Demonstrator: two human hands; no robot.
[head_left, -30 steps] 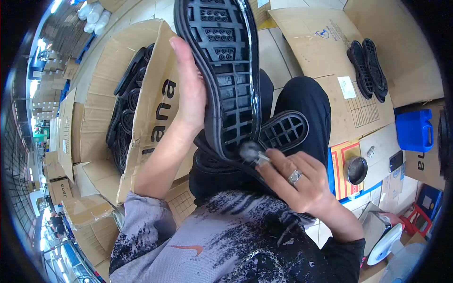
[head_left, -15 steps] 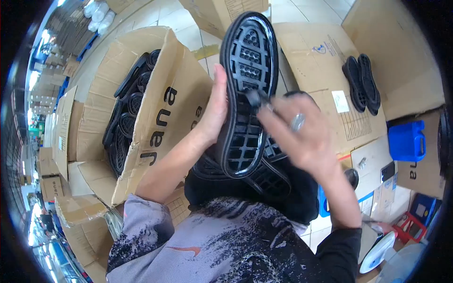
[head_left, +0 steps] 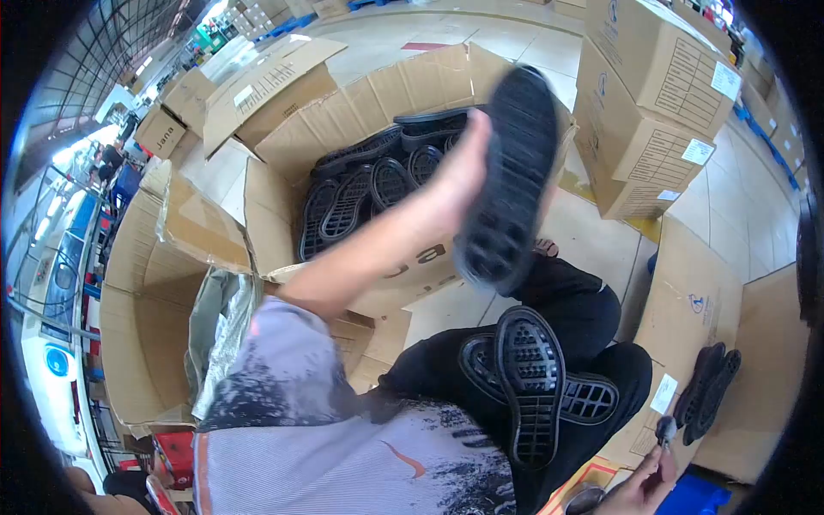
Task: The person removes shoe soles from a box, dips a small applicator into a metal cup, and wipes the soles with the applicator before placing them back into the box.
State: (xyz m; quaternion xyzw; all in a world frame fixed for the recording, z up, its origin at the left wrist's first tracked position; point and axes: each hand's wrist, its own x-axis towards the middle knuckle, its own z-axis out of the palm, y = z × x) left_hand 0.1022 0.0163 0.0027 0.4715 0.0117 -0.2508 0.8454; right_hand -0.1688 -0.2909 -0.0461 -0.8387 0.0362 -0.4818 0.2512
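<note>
- Above the near wall of the box, the left hand is clamped on a black sole, thumb along one edge; both are blurred.
- That sole is held off the lap, tilted, one end up and away from the wearer, the other down toward the knees.
- At the lower right, the right hand is closed on a brush, pinched by its handle with the head upward, well apart from the held sole.
- Across the lap, a second sole lies tread up; black tread shows from under it on both sides, from one sole or two, I cannot tell.
- Inside the box, more soles are packed close together.
- Beyond the brush, a pair of soles lies on cardboard.
- Near the right hand are a round cup and a blue container, both partly cut off.
</note>
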